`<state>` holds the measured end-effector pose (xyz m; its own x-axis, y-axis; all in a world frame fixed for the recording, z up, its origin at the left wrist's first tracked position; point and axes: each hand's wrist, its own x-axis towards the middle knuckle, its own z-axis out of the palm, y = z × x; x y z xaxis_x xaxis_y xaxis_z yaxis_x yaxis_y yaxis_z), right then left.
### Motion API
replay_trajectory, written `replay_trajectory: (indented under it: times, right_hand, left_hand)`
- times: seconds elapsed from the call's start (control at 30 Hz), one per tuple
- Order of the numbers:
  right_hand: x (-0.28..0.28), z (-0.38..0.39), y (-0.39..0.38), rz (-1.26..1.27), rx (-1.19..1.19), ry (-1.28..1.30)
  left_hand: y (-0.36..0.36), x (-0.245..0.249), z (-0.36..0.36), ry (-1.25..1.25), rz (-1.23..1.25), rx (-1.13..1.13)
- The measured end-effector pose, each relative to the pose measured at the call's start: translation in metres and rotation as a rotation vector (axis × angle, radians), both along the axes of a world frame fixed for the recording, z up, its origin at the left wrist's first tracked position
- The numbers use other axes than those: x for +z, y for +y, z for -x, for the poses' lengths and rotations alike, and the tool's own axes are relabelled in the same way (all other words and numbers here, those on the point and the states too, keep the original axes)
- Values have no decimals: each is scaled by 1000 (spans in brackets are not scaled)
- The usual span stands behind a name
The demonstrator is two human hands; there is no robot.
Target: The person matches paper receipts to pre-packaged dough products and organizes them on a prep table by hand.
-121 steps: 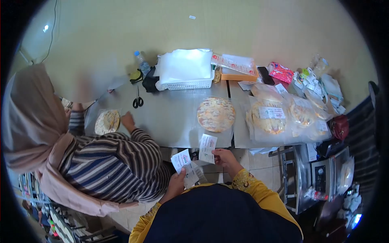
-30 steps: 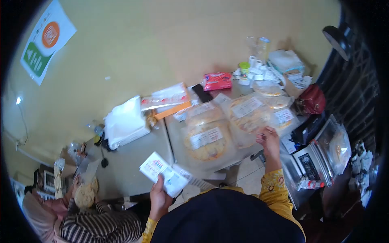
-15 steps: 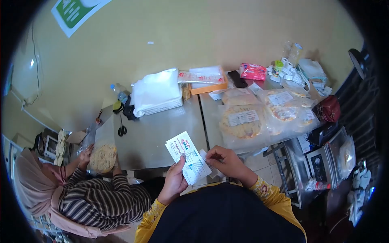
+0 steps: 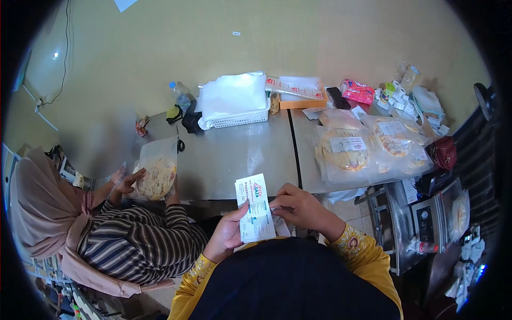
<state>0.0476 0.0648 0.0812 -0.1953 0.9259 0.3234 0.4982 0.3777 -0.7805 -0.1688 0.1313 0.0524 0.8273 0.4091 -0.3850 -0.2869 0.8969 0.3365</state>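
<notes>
My left hand (image 4: 226, 234) grips a small stack of white printed pizza labels (image 4: 257, 216), thumb on top; the word "Pepperoni" shows on the front one. At the stack's right edge, my right hand (image 4: 301, 209) is closed in a pinch on a pale slip of paper (image 4: 281, 226), partly hidden by the fingers and the stack. Both hands are in front of my body, just short of the table's front edge. Bagged pizzas (image 4: 345, 152) with labels lie on the table ahead and to the right.
At left, a co-worker in a striped top (image 4: 138, 240) handles a bagged pizza (image 4: 156, 178). A white basket (image 4: 240, 118) with white sheets, an orange box (image 4: 304, 104), a phone (image 4: 337, 98) and a pink packet (image 4: 357, 92) line the table's back. Scissors (image 4: 181, 145) lie left.
My view has shifted, so the table things sit farther right and higher. The label stack is now more upright, and my right fingers are closer against its edge. The co-worker's hand has moved onto the bagged pizza.
</notes>
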Motion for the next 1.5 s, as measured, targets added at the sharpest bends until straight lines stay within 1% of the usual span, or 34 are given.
replay_trajectory:
  times: [0.03,0.13,0.23,0.33,0.43,0.53,0.63,0.67,0.77,0.83,0.9,1.07,1.27,1.37,1.5]
  right_hand:
    - [0,2,1,-68,-2,-39]
    - [10,0,0,-238,7,-225]
    - [15,-9,-4,-322,-6,-322]
    - [13,-24,-10,-308,-39,-321]
    - [4,-43,-16,-182,-225,-179]
    - [3,-46,-18,300,-356,554]
    - [-10,-44,-11,516,-171,954]
    - [-15,-44,-9,542,-173,914]
    - [-21,-54,-7,568,-168,926]
    - [-19,-64,-7,602,-169,875]
    - [-15,-73,-5,624,-179,821]
    - [-17,-84,2,614,-185,678]
    - [-14,-85,9,522,-178,555]
    - [-22,-76,12,479,-168,580]
    - [-21,-60,17,469,-184,544]
  left_hand:
    - [1,-2,2,-18,31,-16]
    - [2,1,1,3,25,-26]
    - [1,4,-10,-14,19,-64]
    - [-2,4,-29,-76,39,-46]
    - [-12,1,-59,-20,-160,116]
    - [-19,-12,-88,39,-317,226]
    - [-25,-22,-111,15,-339,237]
    - [-26,-24,-117,-47,-376,180]
    - [-28,-19,-134,-125,-302,150]
    - [-32,-3,-145,-74,-272,196]
    - [-33,1,-155,-35,-258,234]
    - [-37,-5,-167,33,-259,300]
    - [-38,-8,-166,65,-274,346]
    - [-35,-16,-159,65,-325,356]
    - [-32,-26,-143,47,-406,369]
